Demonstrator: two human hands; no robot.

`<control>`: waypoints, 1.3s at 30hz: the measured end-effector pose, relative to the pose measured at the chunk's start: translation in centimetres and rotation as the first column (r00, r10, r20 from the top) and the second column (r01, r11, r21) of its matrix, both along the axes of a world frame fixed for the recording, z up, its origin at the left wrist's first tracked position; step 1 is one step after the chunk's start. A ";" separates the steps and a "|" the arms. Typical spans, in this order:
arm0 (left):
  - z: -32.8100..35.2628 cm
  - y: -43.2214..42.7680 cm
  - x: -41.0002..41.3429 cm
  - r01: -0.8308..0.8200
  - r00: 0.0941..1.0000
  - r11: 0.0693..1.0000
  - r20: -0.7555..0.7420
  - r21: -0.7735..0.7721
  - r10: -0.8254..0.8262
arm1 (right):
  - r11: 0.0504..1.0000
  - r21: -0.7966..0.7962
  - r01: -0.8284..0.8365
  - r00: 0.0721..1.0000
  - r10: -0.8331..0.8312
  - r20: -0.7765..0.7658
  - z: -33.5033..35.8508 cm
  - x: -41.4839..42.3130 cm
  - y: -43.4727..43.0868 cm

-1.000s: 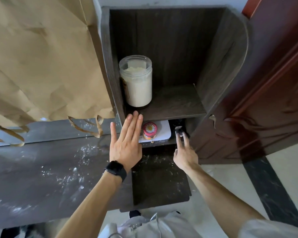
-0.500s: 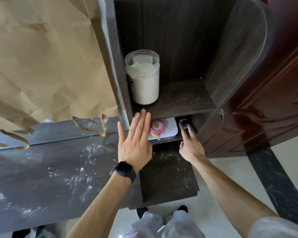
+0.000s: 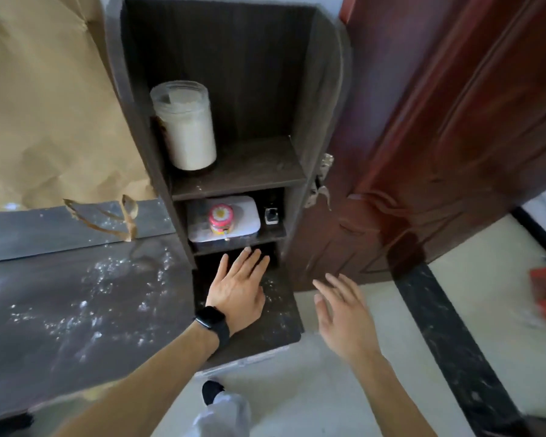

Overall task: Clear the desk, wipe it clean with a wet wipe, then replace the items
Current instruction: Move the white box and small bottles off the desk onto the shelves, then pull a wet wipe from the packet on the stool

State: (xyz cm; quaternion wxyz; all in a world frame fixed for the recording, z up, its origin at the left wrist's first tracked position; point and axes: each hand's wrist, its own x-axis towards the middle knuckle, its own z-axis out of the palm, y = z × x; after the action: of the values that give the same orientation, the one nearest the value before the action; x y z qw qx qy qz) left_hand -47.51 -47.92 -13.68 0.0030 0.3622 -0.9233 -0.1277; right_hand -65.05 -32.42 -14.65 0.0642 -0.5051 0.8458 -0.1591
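- Left of the shelf unit [image 3: 240, 176], the dark bench [image 3: 26, 326] carries a scatter of white powder [image 3: 92, 313], and torn brown paper [image 3: 44, 105] hangs above it.
- Inside the shelf unit, a clear jar [image 3: 186, 127] of white contents stands on the upper shelf. One shelf down, a pink-lidded pot [image 3: 221, 219] sits on a white box [image 3: 246, 216], with a small black device [image 3: 271, 215] just to their right.
- At the foot of the shelf unit, the left hand [image 3: 237, 288], a watch [image 3: 212, 321] on its wrist, lies flat on the bench's right end, its grip open and holding nothing.
- Right of the shelf unit's foot, the right hand [image 3: 344, 316] hovers beyond the bench edge above the floor [image 3: 344, 398], fingers spread, its grip open and empty.
- Clearing looks complete, since only powder shows on the bench. No wet wipe is in view, so the wiping appears not yet begun, and the items have yet to be put back.
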 end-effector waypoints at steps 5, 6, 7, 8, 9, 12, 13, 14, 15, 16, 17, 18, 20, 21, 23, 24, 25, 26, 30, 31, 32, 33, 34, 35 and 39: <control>1.1 10.2 -8.4 0.223 0.967 0.969 0.101 0.106 -0.233 | 0.971 -0.104 0.217 0.966 -0.229 -0.117 2.7 -2.3 15.7; 1.6 13.0 -10.2 0.270 0.955 0.956 0.094 0.114 -0.281 | 0.957 -0.122 0.265 0.950 -0.281 -0.139 3.2 -2.6 19.4; 1.9 16.0 -11.9 0.317 0.942 0.941 0.080 0.117 -0.327 | 0.940 -0.127 0.318 0.928 -0.336 -0.163 3.7 -2.8 23.1; 2.2 19.0 -13.6 0.371 0.923 0.923 0.067 0.106 -0.379 | 0.917 -0.130 0.376 0.901 -0.395 -0.181 4.1 -2.8 26.8; 2.4 22.1 -15.1 0.430 0.898 0.898 0.059 0.090 -0.436 | 0.889 -0.137 0.438 0.870 -0.457 -0.187 4.5 -2.8 30.5; 3.2 31.8 -19.0 0.594 0.802 0.802 0.026 0.057 -0.596 | 0.755 -0.171 0.633 0.732 -0.656 -0.187 5.4 -1.7 41.4; 3.4 35.2 -20.0 0.641 0.767 0.766 0.006 0.050 -0.642 | 0.706 -0.193 0.681 0.678 -0.708 -0.197 5.4 -1.0 45.0; 3.6 38.5 -20.9 0.688 0.726 0.725 -0.011 0.043 -0.688 | 0.658 -0.209 0.723 0.625 -0.752 -0.208 5.4 -0.3 48.4; 3.8 41.8 -21.6 0.734 0.679 0.678 -0.020 0.034 -0.734 | 0.608 -0.212 0.765 0.571 -0.793 -0.212 5.2 0.4 51.6; 4.0 45.1 -22.2 0.776 0.631 0.630 -0.020 0.029 -0.776 | 0.557 -0.208 0.804 0.520 -0.829 -0.206 5.0 1.1 54.6; 4.1 48.2 -22.7 0.811 0.585 0.584 -0.012 0.030 -0.811 | 0.506 -0.202 0.839 0.472 -0.860 -0.194 4.7 1.8 57.5; 4.2 51.0 -23.1 0.843 0.538 0.537 -0.005 0.034 -0.843 | 0.453 -0.194 0.870 0.423 -0.889 -0.175 4.2 2.5 60.0; 4.1 56.3 -24.0 0.900 0.434 0.434 0.009 0.040 -0.901 | 0.325 -0.178 0.929 0.307 -0.944 -0.121 3.2 3.9 64.4; 4.0 58.6 -24.4 0.922 0.386 0.386 0.015 0.042 -0.922 | 0.262 -0.172 0.950 0.249 -0.964 -0.094 2.7 4.6 66.3; 3.7 63.1 -25.6 0.952 0.300 0.301 0.037 0.056 -0.953 | 0.158 -0.182 0.971 0.150 -0.987 -0.058 1.8 5.8 69.5; 3.6 65.2 -26.2 0.963 0.260 0.262 0.050 0.064 -0.964 | 0.115 -0.188 0.975 0.109 -0.993 -0.043 1.7 6.1 71.0; 3.3 67.2 -26.9 0.973 0.220 0.224 0.060 0.065 -0.974 | 0.074 -0.191 0.979 0.069 -0.997 -0.031 1.4 6.3 72.4; 2.9 69.3 -27.6 0.980 0.182 0.186 0.066 0.064 -0.981 | 0.037 -0.192 0.981 0.032 -0.999 -0.027 1.1 6.5 73.8; 0.2 77.4 -31.3 0.996 0.067 0.071 0.065 0.060 -0.996 | -0.063 -0.125 0.990 -0.063 -0.998 0.002 -1.2 5.7 80.0; -0.6 79.6 -32.3 0.996 0.043 0.049 0.079 0.071 -0.996 | -0.079 -0.098 0.992 -0.079 -0.997 0.004 -2.0 5.3 81.8; -1.5 81.7 -33.3 0.996 0.021 0.029 0.095 0.082 -0.995 | -0.090 -0.065 0.994 -0.090 -0.996 0.007 -2.7 4.9 83.4; -2.4 83.9 -34.3 0.995 0.001 0.012 0.114 0.098 -0.993 | -0.097 -0.030 0.995 -0.096 -0.995 0.016 -3.3 4.4 85.1; -3.3 86.0 -35.2 0.993 -0.020 -0.005 0.130 0.117 -0.991 | -0.104 -0.002 0.995 -0.104 -0.994 0.026 -3.7 3.9 86.7; -4.2 88.0 -36.0 0.990 -0.041 -0.022 0.143 0.137 -0.989 | -0.111 0.026 0.994 -0.111 -0.993 0.039 -4.0 3.4 88.1; -7.1 95.9 -38.1 0.970 -0.155 -0.117 0.172 0.212 -0.973 | -0.122 0.169 0.978 -0.135 -0.989 0.067 -4.8 1.3 93.4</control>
State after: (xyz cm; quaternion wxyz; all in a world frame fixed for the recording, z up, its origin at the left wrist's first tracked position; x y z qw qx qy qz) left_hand -85.59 48.00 -20.82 -0.2226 -0.4369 -0.8706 -0.0399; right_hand -63.75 60.94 -19.48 0.0114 0.3170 0.9330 -0.1698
